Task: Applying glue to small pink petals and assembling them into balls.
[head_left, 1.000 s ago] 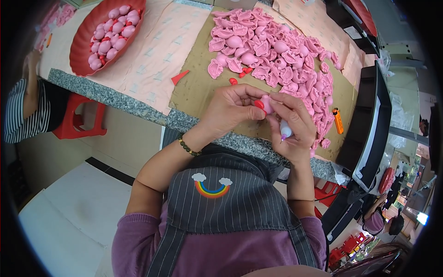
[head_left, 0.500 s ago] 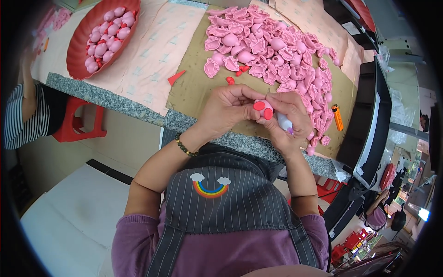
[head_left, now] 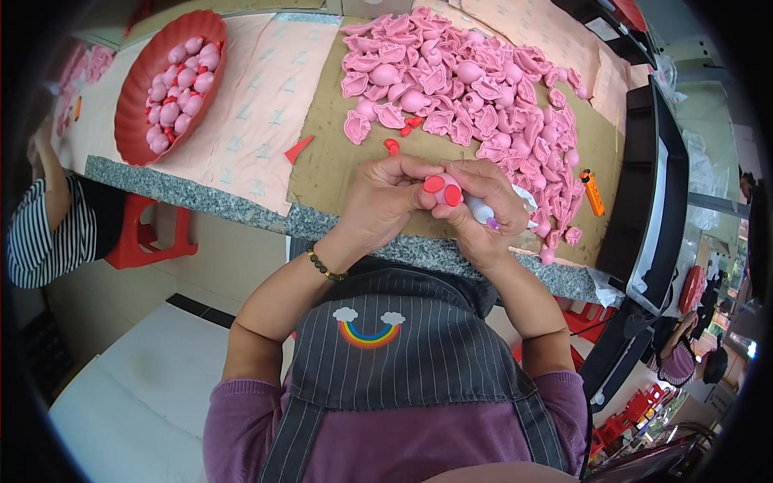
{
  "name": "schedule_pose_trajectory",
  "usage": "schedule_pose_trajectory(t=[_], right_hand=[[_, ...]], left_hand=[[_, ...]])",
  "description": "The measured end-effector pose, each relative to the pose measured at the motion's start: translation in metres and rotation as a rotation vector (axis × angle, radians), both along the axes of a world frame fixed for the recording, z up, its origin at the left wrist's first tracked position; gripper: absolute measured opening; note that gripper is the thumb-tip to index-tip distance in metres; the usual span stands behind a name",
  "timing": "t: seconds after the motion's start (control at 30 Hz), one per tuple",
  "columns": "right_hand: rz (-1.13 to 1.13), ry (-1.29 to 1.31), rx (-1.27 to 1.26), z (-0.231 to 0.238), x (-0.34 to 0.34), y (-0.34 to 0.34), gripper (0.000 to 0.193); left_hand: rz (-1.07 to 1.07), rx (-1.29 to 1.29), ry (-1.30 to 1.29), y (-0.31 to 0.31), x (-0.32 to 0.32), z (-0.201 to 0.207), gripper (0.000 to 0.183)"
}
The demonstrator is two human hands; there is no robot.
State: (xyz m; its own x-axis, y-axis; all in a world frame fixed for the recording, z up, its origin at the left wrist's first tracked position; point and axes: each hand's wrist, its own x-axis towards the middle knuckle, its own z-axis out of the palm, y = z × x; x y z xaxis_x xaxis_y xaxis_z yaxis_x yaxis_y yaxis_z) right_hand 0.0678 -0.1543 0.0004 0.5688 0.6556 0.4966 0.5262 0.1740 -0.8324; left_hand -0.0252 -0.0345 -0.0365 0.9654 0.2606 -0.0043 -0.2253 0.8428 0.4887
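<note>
Between the fingertips of both my hands is a small round pink toy part [head_left: 443,190] with two red discs on it. My left hand [head_left: 382,200] pinches it from the left, its fingers closed. On the other side, my right hand [head_left: 489,201] grips the part with thumb and fingers. A small white bottle with a purple tip [head_left: 482,212] is also tucked into that right hand, its tip pointing toward me. Just beyond my hands lie a red piece [head_left: 391,146] and more small red pieces [head_left: 411,125], beside a large heap of pink parts [head_left: 451,88].
A red scalloped bowl [head_left: 130,121] of pink-and-red parts stands at the far left. A red triangular scrap [head_left: 299,149] lies on the table, an orange cutter [head_left: 592,192] at the right by a black tray [head_left: 636,189]. A person's striped sleeve [head_left: 48,229] shows at left.
The view has shifted slightly, so the table and bowl sit a little differently. Both hands still hold the pink part together, and the bottle stays in my right hand.
</note>
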Motion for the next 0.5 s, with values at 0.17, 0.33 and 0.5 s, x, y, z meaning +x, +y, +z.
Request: schedule_pose_trajectory(t=[0.17, 0.33, 0.5], right_hand=[[-0.010, -0.013, 0.025, -0.0016, 0.0018, 0.0005, 0.037], [-0.013, 0.009, 0.030, -0.0034, 0.0013, 0.0005, 0.037], [-0.019, 0.002, 0.039, -0.0052, -0.0016, -0.0001, 0.037]], left_hand=[[0.019, 0.018, 0.011, 0.0003, 0.0025, 0.0008, 0.017], [0.015, 0.031, 0.020, 0.0010, 0.0033, 0.0008, 0.018], [0.016, 0.021, 0.015, 0.0001, 0.0000, -0.0006, 0.018]])
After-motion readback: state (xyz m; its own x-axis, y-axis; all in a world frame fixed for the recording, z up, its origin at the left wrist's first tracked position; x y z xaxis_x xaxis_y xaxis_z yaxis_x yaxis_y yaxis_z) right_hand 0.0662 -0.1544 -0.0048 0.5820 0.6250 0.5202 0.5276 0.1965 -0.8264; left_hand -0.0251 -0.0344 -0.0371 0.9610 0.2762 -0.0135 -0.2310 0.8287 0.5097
